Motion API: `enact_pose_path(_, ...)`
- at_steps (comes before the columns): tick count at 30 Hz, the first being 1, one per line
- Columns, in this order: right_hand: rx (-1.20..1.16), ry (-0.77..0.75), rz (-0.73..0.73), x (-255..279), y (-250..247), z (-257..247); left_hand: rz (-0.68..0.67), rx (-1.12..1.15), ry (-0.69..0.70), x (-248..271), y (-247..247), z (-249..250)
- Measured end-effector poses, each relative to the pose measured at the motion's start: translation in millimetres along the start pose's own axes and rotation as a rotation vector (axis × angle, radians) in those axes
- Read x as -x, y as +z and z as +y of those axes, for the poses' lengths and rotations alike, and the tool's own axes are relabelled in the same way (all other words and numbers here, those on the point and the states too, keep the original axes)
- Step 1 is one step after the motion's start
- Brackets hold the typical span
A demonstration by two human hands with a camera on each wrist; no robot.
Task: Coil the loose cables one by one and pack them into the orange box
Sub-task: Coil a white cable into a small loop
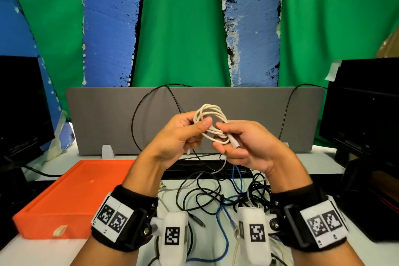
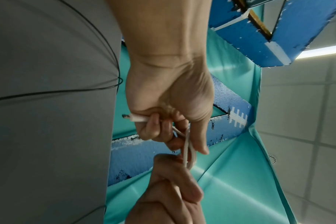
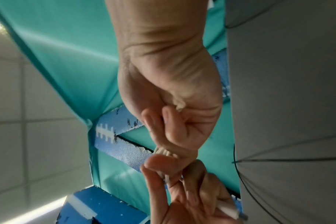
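From the head view we see our left hand (image 1: pixel 172 136) and our right hand (image 1: pixel 248 147) raised together above the desk, both curled around a cream-white braided cable wound into several loops (image 1: pixel 212 119). Our left thumb presses the loops against the curled fingers, and our right fingers pinch the bundle just beside it, with the cable's white plug end (image 1: pixel 234 143) lying across the right fingers. One strand hangs from the bundle down to the tangle of loose black, blue and white cables (image 1: pixel 226 196) on the white desk (image 1: pixel 364 250), below and between our wrists. The shallow orange plastic box (image 1: pixel 71 196) sits below and to the left of our left hand, well apart from the coil. Beyond both hands stands a grey felt divider panel (image 1: pixel 103 119). The black wrist straps and white camera housings carry square black-and-white coded markers; we find no readable writing or brand on them.

In the left wrist view, the hand nearer the top of the picture (image 2: pixel 169 98) is closed on the white plug (image 2: pixel 137 119), whose tip sticks out past the fingers, while white strands (image 2: pixel 186 148) run to the other hand (image 2: pixel 175 181), which also grips them.

In the right wrist view, the upper hand (image 3: pixel 171 94) curls over the pale loops (image 3: pixel 163 151), and the lower hand (image 3: pixel 182 197) holds the white connector (image 3: pixel 227 209) between its fingers.
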State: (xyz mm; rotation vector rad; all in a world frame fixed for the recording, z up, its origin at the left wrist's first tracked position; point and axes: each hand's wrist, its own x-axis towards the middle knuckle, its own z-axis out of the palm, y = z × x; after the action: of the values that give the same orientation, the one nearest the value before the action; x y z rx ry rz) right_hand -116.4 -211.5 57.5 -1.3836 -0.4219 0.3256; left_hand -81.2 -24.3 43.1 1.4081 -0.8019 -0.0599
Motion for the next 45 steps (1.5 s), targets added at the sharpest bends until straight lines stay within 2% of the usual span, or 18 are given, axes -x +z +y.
enact_pose_path(2, -0.098, 0.024, -0.085, -1.1, -1.6, 0.6, -0.031, 0.112, -0.006, -0.7, 1.0, -4.1)
enact_pose_path(4, -0.090, -0.006, -0.099, -1.9, -0.3, 1.1, -0.034, 0.179, -0.019, -2.3, -0.7, -6.4)
enact_pose_path(12, 0.183, -0.198, 0.157, -1.0, 6.9, 0.5, 0.002, -0.064, -0.040, 2.7, -10.5, 11.3)
enact_pose_path(16, 0.354, -0.324, 0.218, -3.3, 13.7, 1.6, 0.041, -0.030, -0.024, 1.3, -9.9, 12.9)
enact_pose_path(20, 0.116, -0.360, 0.023, -4.5, 14.1, 2.9, 0.011, 0.248, -0.001, 0.6, -8.9, 11.2)
enact_pose_path(24, -0.051, -0.332, 0.011, -6.9, 11.0, 3.7, 0.031, 0.361, 0.008, -4.2, -3.0, 6.2)
enact_pose_path(26, -0.010, -0.327, 0.079, -7.5, 10.5, 3.1, 0.080, 0.304, 0.013, -5.8, -2.2, 4.3)
enact_pose_path(31, 0.109, -0.275, 0.194, -7.0, 7.7, 2.9, 0.116, -0.126, -0.002, -3.1, -10.6, 8.2)
enact_pose_path(34, 0.329, -0.247, 0.265, -7.7, 8.3, 5.2, 0.160, -0.346, -0.064, -3.2, -9.4, 9.4)
enact_pose_path(36, 0.457, -0.253, 0.313, -9.4, 7.6, 7.9, 0.209, -0.396, -0.096, -5.3, -3.6, 6.6)
enact_pose_path(40, 0.481, -0.234, 0.327, -11.7, 3.1, 10.1, 0.182, -0.082, -0.149, -6.3, -1.6, 2.7)
enact_pose_path(45, 0.204, -0.247, 0.088, -12.4, 2.0, 10.8, -0.063, 0.285, -0.209, -1.7, -19.8, 2.0)
